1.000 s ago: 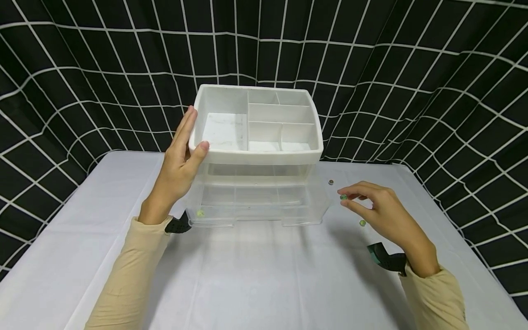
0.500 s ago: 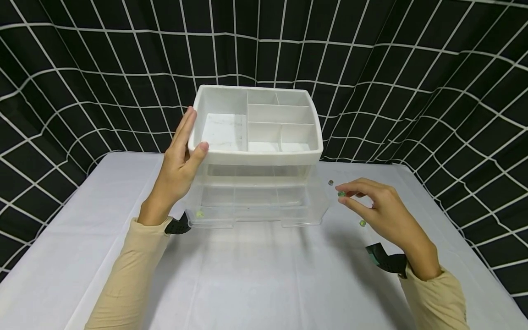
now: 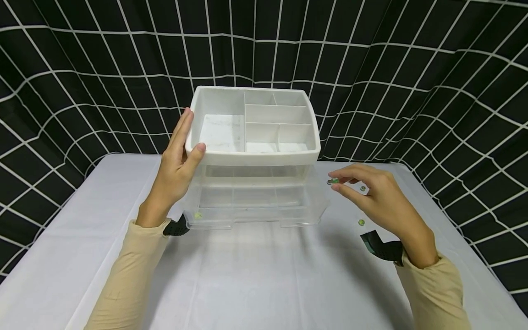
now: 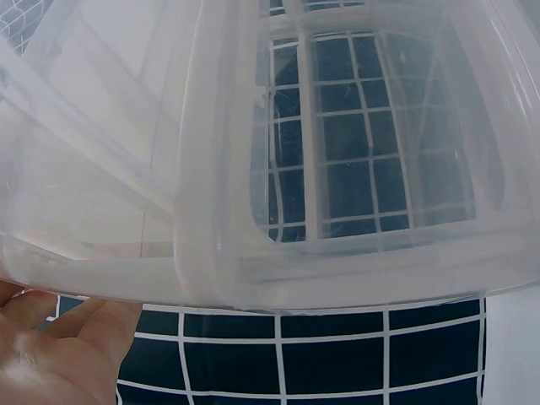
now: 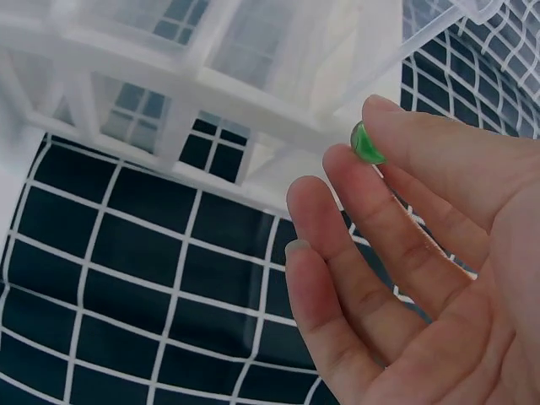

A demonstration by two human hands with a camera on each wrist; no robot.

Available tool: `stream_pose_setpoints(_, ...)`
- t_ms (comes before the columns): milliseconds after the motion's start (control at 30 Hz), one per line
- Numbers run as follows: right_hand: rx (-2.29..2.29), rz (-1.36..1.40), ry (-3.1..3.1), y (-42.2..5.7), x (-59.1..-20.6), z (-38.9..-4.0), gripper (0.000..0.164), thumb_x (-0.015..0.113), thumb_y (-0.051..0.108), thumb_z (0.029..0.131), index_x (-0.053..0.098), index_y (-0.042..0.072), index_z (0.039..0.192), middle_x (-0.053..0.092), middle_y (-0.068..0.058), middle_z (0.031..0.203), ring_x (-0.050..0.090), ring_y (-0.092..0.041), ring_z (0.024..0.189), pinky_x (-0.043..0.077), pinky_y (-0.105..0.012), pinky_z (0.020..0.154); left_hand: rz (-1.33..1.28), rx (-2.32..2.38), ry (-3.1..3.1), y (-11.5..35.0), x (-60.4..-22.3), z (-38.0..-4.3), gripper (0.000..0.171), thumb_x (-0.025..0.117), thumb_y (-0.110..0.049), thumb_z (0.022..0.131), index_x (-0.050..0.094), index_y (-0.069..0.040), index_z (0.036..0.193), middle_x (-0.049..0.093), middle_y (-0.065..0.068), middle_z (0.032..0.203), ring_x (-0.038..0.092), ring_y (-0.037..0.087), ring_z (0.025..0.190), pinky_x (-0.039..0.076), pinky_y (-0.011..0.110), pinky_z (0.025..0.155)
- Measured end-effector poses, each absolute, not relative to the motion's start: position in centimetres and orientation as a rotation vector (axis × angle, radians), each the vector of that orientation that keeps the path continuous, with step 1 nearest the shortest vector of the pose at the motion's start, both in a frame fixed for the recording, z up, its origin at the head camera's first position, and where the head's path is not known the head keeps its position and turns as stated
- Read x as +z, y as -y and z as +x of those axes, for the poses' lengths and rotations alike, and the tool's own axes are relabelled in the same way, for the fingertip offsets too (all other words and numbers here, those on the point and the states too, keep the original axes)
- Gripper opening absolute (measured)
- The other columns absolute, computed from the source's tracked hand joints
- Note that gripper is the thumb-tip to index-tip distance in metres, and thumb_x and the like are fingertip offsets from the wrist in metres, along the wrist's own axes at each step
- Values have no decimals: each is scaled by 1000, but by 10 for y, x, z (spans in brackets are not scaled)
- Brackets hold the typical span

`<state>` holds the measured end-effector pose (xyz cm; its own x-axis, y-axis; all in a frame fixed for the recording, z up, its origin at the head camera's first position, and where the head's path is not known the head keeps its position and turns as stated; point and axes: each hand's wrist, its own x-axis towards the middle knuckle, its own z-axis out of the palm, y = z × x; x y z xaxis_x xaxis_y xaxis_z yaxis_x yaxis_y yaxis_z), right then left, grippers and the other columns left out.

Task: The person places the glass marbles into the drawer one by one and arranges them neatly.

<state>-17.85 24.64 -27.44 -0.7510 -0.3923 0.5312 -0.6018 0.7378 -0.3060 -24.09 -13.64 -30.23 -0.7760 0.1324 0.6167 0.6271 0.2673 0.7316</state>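
Your right fingers [image 3: 349, 172] pinch a green marble [image 5: 367, 145], with the clear drawer [image 3: 255, 214] just to their left.
It's round, without a long axis. Your left fingers [image 3: 179, 133] lie straight against the organizer's [image 3: 251, 159] opposite side. You cannot tell whether the darker bead [image 3: 329, 182] by the right fingertips touches the marble.

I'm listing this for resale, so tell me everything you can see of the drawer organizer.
The drawer organizer stands upright on the white-covered table. Its opaque white top tray has one large compartment at left and five smaller ones at right. Below, a translucent, plastic-looking drawer section juts forward; a small, blurry yellow-green piece shows at its left. The person's left hand rests along the organizer's left side, thumb on the front corner.
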Motion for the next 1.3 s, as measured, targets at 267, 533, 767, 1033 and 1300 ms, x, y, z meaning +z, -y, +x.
stream_pose_setpoints(267,631,796,2483,-237,-264,-180,27,77,5,84,75,16,109,73,5,101,64,-13,92,46,-19,65,-688,-1516,2102,137,-303,-241,62,48,-9,102,22,-15,159,16,-10,166,20,8,152,32,16,114)
stream_pose_setpoints(533,628,892,2450,-223,-259,-184,28,76,2,83,75,12,109,73,4,101,65,-14,91,44,-13,73,-689,-1500,2101,137,-304,-242,62,48,-9,103,22,-14,159,15,-11,166,20,7,152,32,15,113)
stream_pose_setpoints(767,630,961,2441,-213,-255,-189,26,76,-1,83,75,9,107,73,3,101,64,-13,90,47,-14,77,-703,-1499,2093,137,-304,-242,62,47,-9,103,21,-12,159,15,-10,166,16,6,153,29,15,115)
stream_pose_setpoints(1033,643,1017,2478,-200,-253,-190,22,75,2,85,74,9,106,72,2,101,67,-16,90,52,-22,72,-702,-1495,2101,136,-304,-243,62,48,-11,103,21,-14,159,14,-11,166,18,7,152,32,14,112)
stream_pose_setpoints(1300,649,1066,2526,-187,-251,-193,19,73,6,88,74,10,107,73,0,102,67,-14,92,55,-28,69,-705,-1493,2096,137,-303,-242,63,48,-10,103,21,-12,159,14,-9,166,17,7,152,30,16,115)
